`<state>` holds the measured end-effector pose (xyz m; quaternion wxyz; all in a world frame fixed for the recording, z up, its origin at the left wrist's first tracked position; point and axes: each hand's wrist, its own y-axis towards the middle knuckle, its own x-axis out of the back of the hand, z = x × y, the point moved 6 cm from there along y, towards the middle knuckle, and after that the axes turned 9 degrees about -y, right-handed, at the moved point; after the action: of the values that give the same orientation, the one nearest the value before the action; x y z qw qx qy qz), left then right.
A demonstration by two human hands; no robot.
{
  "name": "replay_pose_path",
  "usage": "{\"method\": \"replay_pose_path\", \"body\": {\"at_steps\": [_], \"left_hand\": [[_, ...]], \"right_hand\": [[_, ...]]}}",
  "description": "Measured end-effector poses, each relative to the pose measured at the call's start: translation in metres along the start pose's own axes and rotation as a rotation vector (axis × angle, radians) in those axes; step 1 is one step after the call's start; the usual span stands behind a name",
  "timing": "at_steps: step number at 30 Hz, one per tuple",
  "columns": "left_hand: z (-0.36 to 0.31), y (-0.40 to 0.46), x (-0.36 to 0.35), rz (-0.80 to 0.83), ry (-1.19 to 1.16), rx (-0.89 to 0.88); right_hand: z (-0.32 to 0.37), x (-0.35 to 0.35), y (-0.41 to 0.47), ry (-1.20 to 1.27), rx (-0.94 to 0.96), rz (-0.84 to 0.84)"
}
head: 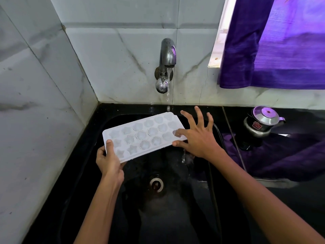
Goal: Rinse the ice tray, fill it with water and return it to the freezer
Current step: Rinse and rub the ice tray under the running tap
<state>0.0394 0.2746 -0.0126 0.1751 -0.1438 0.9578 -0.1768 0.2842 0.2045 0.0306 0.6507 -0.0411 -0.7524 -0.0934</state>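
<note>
A white ice tray [140, 136] with star and flower shaped cells is held over the black sink [109, 120], tilted with its right end higher. My left hand [109, 161] grips its near left corner, thumb on top. My right hand [197, 136] touches the tray's right end with thumb and forefinger, while the other fingers are spread and straight. A metal tap [167, 62] on the tiled wall runs a thin stream of water that falls near the tray's far right corner. Water drips off the tray under my right hand.
The sink drain [156, 184] lies below the tray. A small steel pot with a lid [262, 122] stands on the black counter to the right. A purple curtain [274, 46] hangs at the window above it. Tiled walls close off the left and back.
</note>
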Motion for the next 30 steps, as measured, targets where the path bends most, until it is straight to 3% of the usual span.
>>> {"method": "replay_pose_path", "body": {"at_steps": [5, 14, 19, 24, 30], "left_hand": [[0.002, 0.006, -0.003, 0.013, 0.021, -0.004], [0.008, 0.021, -0.006, 0.037, 0.060, -0.033], [0.007, 0.026, -0.010, 0.045, 0.063, -0.050], [0.009, 0.028, -0.016, 0.073, 0.070, -0.055], [0.008, 0.025, -0.024, 0.108, 0.106, -0.084]], "right_hand": [[-0.003, -0.007, 0.004, 0.026, -0.006, 0.068], [-0.007, -0.012, 0.024, 0.458, -0.138, 0.064], [0.004, -0.017, 0.036, 0.433, -0.102, -0.011], [0.009, -0.024, 0.041, 0.307, -0.020, 0.153], [0.000, -0.016, 0.043, 0.240, -0.029, 0.131]]}}
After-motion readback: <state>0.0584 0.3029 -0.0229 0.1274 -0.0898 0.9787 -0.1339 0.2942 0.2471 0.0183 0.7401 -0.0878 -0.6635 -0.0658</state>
